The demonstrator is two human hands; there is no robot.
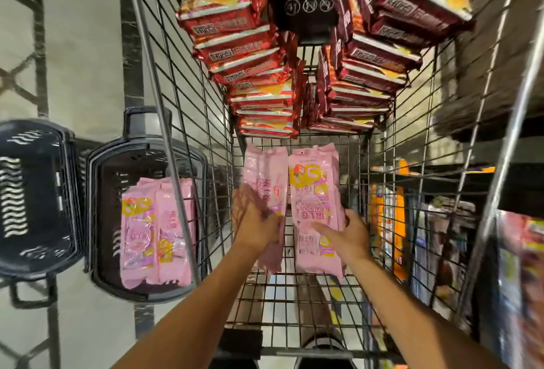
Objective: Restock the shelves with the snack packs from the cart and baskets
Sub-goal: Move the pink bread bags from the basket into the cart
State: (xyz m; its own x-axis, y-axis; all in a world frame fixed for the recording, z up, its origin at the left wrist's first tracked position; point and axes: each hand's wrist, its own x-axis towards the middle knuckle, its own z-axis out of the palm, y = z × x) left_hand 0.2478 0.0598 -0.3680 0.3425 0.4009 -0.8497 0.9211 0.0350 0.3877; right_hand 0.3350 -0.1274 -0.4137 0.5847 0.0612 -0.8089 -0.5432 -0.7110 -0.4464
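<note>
I look down into a wire cart [182, 121]. Two long pink snack packs are inside it near me. My left hand [256, 218] grips the left pink pack [265, 174], though motion blurs the fingers. My right hand [347, 233] holds the right pink pack [315, 192] by its edge, thumb across the front. Two stacks of red snack packs fill the cart's far end, a left stack [250, 53] and a right stack [376, 56].
On the floor left of the cart stands a black basket [103, 192] holding more pink packs [156, 230]. Another black basket [32, 192] sits further left. Shelves with assorted goods [441, 230] line the right side.
</note>
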